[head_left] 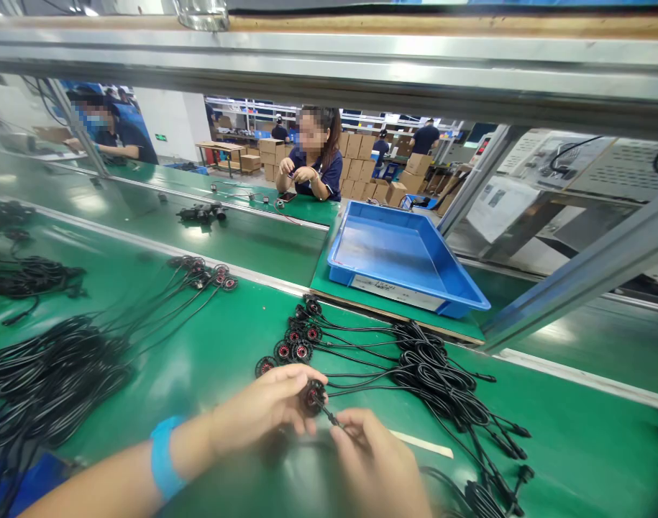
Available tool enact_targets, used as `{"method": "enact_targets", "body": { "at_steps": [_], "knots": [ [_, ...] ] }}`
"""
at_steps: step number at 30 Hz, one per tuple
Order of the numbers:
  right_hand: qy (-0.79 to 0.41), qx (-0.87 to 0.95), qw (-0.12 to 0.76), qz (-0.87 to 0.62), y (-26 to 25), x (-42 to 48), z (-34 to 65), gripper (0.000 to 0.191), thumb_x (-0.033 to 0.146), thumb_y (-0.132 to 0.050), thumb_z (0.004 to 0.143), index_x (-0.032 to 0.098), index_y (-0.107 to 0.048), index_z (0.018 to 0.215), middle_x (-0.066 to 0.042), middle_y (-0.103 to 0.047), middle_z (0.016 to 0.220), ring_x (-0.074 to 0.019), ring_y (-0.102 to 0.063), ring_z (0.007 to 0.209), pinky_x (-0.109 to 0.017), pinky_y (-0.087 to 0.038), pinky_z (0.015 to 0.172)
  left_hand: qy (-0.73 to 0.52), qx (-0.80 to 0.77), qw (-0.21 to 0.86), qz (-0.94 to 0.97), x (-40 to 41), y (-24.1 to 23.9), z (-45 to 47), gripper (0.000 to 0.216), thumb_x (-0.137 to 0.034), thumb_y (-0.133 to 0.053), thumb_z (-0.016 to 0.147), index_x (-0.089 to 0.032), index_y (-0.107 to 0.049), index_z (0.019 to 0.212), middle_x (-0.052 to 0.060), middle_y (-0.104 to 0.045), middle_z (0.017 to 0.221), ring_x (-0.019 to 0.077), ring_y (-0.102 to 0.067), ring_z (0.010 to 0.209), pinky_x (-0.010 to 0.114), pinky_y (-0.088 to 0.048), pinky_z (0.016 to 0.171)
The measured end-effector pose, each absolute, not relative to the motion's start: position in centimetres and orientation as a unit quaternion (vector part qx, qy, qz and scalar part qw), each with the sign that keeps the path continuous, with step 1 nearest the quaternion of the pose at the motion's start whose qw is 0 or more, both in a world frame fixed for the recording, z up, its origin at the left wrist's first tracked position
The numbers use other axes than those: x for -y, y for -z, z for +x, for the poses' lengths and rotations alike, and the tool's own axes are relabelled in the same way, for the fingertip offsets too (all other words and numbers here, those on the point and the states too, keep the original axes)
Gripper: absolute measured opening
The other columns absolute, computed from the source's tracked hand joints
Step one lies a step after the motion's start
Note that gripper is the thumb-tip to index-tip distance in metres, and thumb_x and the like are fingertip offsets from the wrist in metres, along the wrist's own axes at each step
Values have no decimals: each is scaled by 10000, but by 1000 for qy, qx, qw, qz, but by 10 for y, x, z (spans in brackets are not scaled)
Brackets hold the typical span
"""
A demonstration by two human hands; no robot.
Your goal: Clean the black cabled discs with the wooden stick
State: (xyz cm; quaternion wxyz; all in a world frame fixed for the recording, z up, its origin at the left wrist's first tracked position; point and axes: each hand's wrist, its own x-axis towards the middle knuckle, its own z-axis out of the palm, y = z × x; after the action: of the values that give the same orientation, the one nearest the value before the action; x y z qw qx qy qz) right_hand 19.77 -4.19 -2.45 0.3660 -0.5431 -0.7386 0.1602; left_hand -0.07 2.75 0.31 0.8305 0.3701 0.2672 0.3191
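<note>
My left hand [267, 406], with a blue wristband, is closed round a small round black connector head [313, 394] with a red centre. My right hand [375, 460] pinches the black cable just below that head. Both hands hover low over the green bench mat [210, 352]. Just beyond them lie several more round black heads with red centres [295, 344], their cables running right into a tangled black cable bundle [441, 374].
A blue plastic tray [361, 216] sits behind the bundle. More black cable heaps [48, 374] lie at left, with another row of heads [204, 273]. A slanted metal frame bar [577, 280] crosses at right. A person across the conveyor [312, 162] handles small parts.
</note>
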Motion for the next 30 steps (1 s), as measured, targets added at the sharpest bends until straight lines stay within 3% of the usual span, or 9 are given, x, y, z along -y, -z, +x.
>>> {"method": "enact_targets", "body": {
  "at_steps": [4, 10, 14, 20, 30],
  "knots": [
    [-187, 726, 393, -533, 20, 42, 201, 113, 310, -511, 947, 247, -598, 984, 4, -661, 817, -121, -658, 697, -180, -538, 624, -312, -279, 832, 364, -26, -7, -4, 386, -345, -689, 847, -106, -658, 1150, 133, -680, 1008, 157, -697, 670, 238, -524, 621],
    [-163, 735, 406, -519, 17, 42, 201, 113, 274, -556, 923, 241, -600, 1023, 16, -603, 754, -110, -616, 625, -161, -498, 522, -306, -288, 823, 383, -23, -9, -5, 412, -377, -694, 847, -155, -611, 1183, 73, -682, 877, 140, -684, 629, 251, -534, 643],
    [-66, 757, 410, -505, 12, 43, 200, 99, 245, -555, 936, 223, -613, 1014, 9, -605, 768, -98, -607, 627, -174, -479, 558, -299, -274, 825, 394, -22, -7, -4, 396, -394, -683, 855, -150, -615, 1160, 76, -687, 867, 158, -702, 694, 256, -540, 691],
    [115, 798, 362, -467, 6, 46, 198, 135, 184, -537, 909, 210, -665, 944, 0, -557, 676, -113, -515, 571, -236, -404, 555, -288, -295, 803, 430, -22, -2, -2, 434, -446, -661, 858, -144, -635, 1167, 110, -684, 975, 116, -647, 621, 204, -485, 566],
    [140, 797, 336, -482, 11, 48, 193, 170, 234, -496, 938, 217, -637, 846, 0, -486, 661, -147, -451, 620, -289, -302, 580, -265, -359, 712, 542, -24, 4, -4, 409, -456, -679, 834, -185, -667, 1141, 53, -650, 939, 85, -586, 584, 202, -445, 550]
  ]
}}
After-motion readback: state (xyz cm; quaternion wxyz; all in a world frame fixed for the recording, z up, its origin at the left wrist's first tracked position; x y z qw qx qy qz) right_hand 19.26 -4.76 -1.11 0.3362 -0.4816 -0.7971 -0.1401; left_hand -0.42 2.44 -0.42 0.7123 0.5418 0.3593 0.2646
